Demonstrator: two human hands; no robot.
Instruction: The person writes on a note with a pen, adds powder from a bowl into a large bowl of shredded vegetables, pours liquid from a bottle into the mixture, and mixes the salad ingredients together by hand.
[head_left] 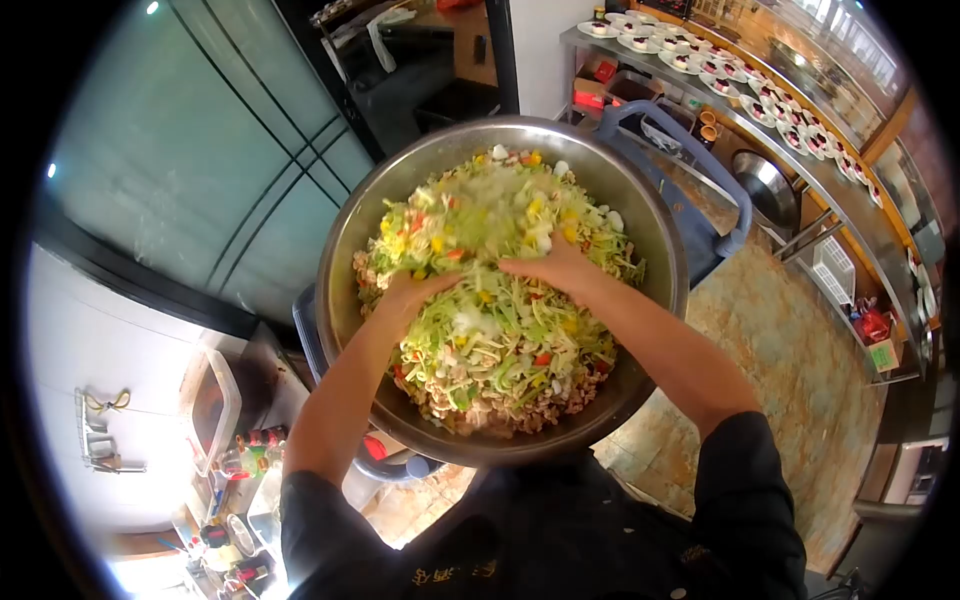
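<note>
A wide steel mixing bowl (655,215) is heaped with a filling mixture (500,330) of pale green shreds, minced meat and red, yellow and white bits. From the left, my left hand (422,288) reaches into the heap, its thumb stretched inward and its other fingers buried. Opposite it, my right hand (550,270) is sunk in the same way, thumb pointing toward the left one. Between and beyond both hands, a blurred clump of the mixture is cupped and lifted. Paler minced meat shows around the bottom and edges of the heap.
Behind the bowl stands a blue plastic cart (735,235) with a raised handle. Several plated desserts (740,85) line a steel counter (800,165) at the right. A frosted glass door (200,150) is on the left. Bottles (240,462) and a clear tub (215,410) stand lower left.
</note>
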